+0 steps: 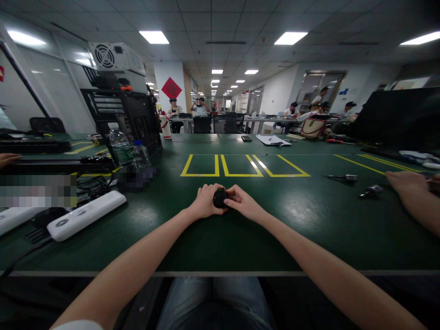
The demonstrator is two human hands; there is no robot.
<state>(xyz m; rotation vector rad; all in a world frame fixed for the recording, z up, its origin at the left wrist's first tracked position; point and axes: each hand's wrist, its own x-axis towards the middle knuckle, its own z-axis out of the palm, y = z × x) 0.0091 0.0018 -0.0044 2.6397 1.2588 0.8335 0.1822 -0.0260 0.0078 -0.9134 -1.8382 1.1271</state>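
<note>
A small round black object (219,199), its kind not clear, is at the middle of the green table (178,238), in front of me. My left hand (206,201) is closed around its left side. From the right, my right hand (240,201) grips it too, with the thumb across its near face and the fingers behind. The far side of the object is hidden by my fingers. Beyond my hands, yellow tape outlines (242,175) mark the tabletop.
At left are a white power strip (87,215), water bottles (121,146) and an open black computer case (137,114). Two dark metal tools (371,191) lie at right, near another person's hand (409,188). A clipboard (273,140) lies farther back.
</note>
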